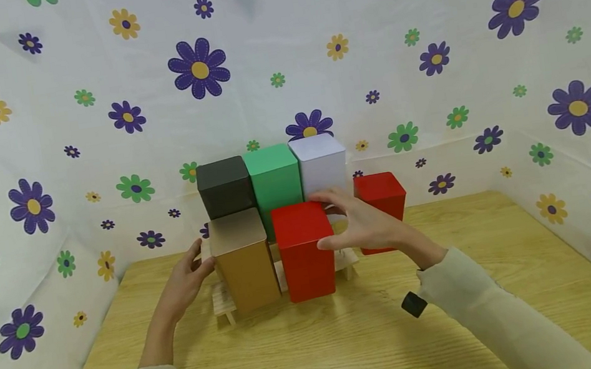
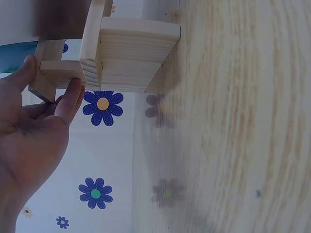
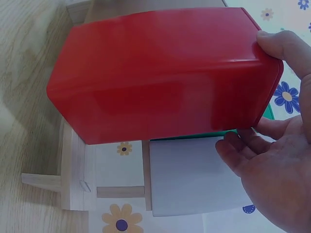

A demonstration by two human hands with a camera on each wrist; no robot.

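The right hand point(image 1: 360, 222) has its thumb on the top edge of the front red tin point(image 1: 304, 249) and its fingers spread behind it, loosely cupping the tin's upper end; the wrist view shows the thumb tip touching the rim. The left hand point(image 1: 187, 282) has its fingers nearly straight, tips touching the left end of the wooden rack point(image 2: 104, 58) beside the gold tin point(image 1: 244, 261). Both tins stand on the rack's front step. Behind stand black point(image 1: 224, 186), green point(image 1: 274, 178) and white point(image 1: 321, 165) tins. A second red tin point(image 1: 383, 203) stands on the table point(image 1: 351, 340), partly hidden by the right hand. All tins are closed, their contents unseen.
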